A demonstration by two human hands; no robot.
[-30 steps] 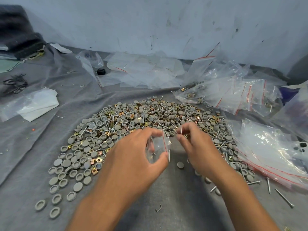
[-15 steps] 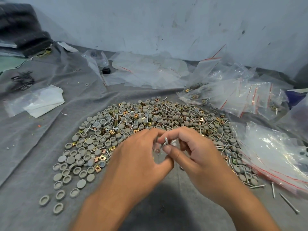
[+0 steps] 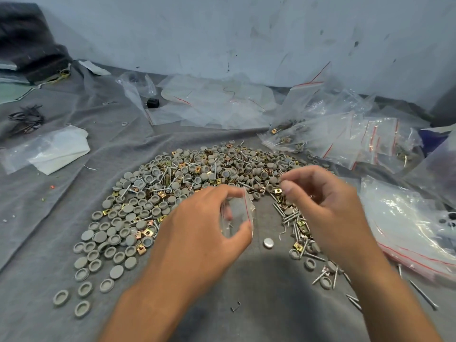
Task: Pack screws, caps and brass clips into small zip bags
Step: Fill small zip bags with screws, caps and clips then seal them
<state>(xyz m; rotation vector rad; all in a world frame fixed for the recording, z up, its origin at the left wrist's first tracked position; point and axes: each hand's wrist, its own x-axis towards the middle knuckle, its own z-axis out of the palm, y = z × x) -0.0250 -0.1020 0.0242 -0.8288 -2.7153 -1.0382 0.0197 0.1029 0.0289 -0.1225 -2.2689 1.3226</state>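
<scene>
A wide heap of grey caps (image 3: 118, 225), brass clips (image 3: 145, 233) and screws (image 3: 291, 215) lies on the grey cloth (image 3: 259, 292). Just in front of the heap, my left hand (image 3: 197, 233) holds a small clear zip bag (image 3: 238, 212) with a red strip, mouth upward, between thumb and fingers. My right hand (image 3: 323, 203) is to the right of the bag, blurred, fingers curled. Its thumb and forefinger tips come together over the heap's right part. I cannot make out anything between them. One cap (image 3: 268, 242) lies alone below the bag.
Filled small zip bags (image 3: 345, 137) are piled at the back right. A large clear bag (image 3: 407, 225) lies at the right. Empty bags (image 3: 217, 104) spread along the wall, white plastic (image 3: 54, 149) and black wires (image 3: 24, 118) at left, dark folded fabric (image 3: 29, 45) in the corner.
Half a second ago my right hand held a screw at the bag's mouth. It has since pulled away to the right, over the heap. My left hand keeps holding the bag.
</scene>
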